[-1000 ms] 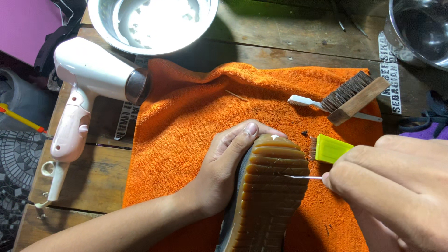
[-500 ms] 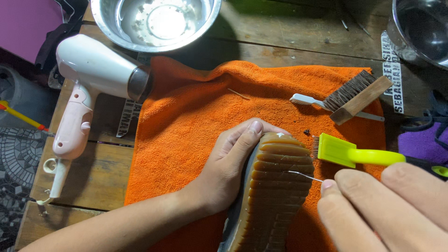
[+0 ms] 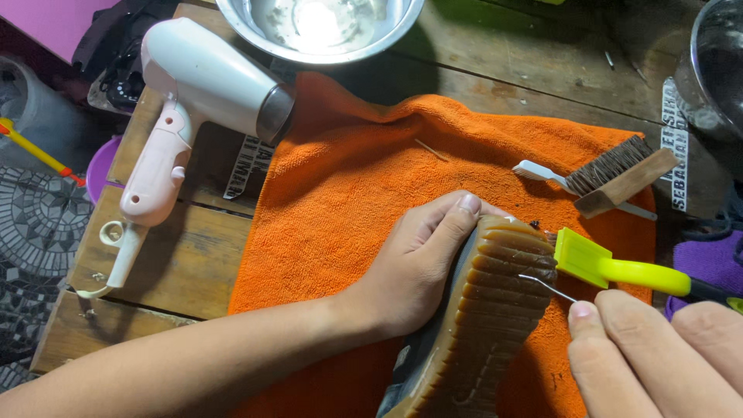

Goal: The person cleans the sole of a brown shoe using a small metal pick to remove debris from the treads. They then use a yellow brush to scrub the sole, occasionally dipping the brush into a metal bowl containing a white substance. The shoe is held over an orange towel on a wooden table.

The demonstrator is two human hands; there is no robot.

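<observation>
On the orange towel, our left hand wraps closed around the upturned shoe; our right hand pinches a thin metal pick against its sole.

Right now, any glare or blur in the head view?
Head view: strong glare in the steel bowl; right hand close to the lens and soft; left hand and shoe sole sharp; hair dryer casts a shadow on the table.

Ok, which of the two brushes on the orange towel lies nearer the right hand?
The yellow-green plastic-handled brush, just above the right hand; the wooden-backed bristle brush lies farther up the orange towel.
</observation>
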